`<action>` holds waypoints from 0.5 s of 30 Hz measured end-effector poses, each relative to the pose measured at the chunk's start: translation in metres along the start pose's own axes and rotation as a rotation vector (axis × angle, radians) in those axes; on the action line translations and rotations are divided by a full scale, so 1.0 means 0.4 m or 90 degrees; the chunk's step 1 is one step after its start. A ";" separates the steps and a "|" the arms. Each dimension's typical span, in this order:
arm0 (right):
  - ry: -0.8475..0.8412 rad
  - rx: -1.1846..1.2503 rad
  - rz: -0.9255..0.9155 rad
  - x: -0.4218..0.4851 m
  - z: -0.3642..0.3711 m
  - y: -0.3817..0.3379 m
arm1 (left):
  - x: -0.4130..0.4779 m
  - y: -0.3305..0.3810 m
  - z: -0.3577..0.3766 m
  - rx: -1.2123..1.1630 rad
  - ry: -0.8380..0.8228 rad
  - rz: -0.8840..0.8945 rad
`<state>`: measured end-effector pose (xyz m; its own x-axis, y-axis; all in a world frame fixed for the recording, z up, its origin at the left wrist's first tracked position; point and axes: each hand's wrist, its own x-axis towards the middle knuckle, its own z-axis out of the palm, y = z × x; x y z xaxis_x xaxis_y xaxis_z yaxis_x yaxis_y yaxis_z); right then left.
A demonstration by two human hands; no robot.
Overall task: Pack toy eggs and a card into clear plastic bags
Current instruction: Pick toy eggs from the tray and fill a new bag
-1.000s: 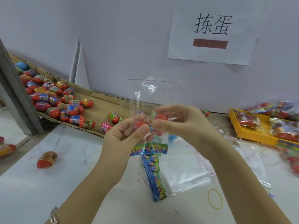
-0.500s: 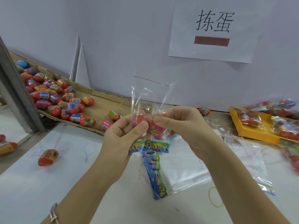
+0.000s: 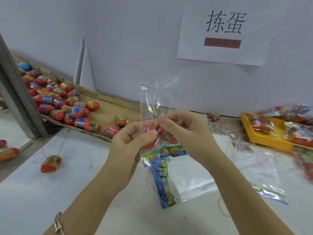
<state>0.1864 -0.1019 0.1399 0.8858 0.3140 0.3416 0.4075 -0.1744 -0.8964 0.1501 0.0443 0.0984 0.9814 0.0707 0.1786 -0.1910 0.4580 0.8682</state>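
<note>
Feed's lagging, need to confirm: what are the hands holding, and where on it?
Left hand and right hand pinch the clear bag mid-height, at the eggs inside.

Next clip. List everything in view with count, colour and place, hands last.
clear plastic bag: one, held upright over the white table
toy eggs in the bag: at least two, red and pink
brown cardboard sheet: one, left, along the wall
loose toy eggs: many, mostly red, on the cardboard
lone toy egg: one, red, table left
printed cards: one stack, blue-green, table centre
flat clear bags: one stack, right of the cards
yellow plastic tray: one, far right, holding packed bags
white paper sign: one, on the wall
yellow rubber band: one, table, lower right
left hand: pinches the bag
right hand: pinches the bag
</note>
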 end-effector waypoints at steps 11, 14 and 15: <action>-0.102 -0.084 0.063 -0.004 -0.001 0.017 | 0.001 -0.003 -0.007 0.086 0.000 0.027; -0.089 -0.020 0.071 -0.003 0.006 0.019 | 0.001 -0.008 -0.007 0.084 -0.009 0.038; -0.087 0.016 0.076 -0.003 0.009 0.020 | 0.001 -0.008 -0.009 0.081 -0.010 0.046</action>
<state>0.1878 -0.1001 0.1314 0.8881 0.4173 0.1927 0.2946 -0.1951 -0.9355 0.1512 0.0460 0.0939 0.9648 0.0850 0.2487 -0.2627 0.3368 0.9042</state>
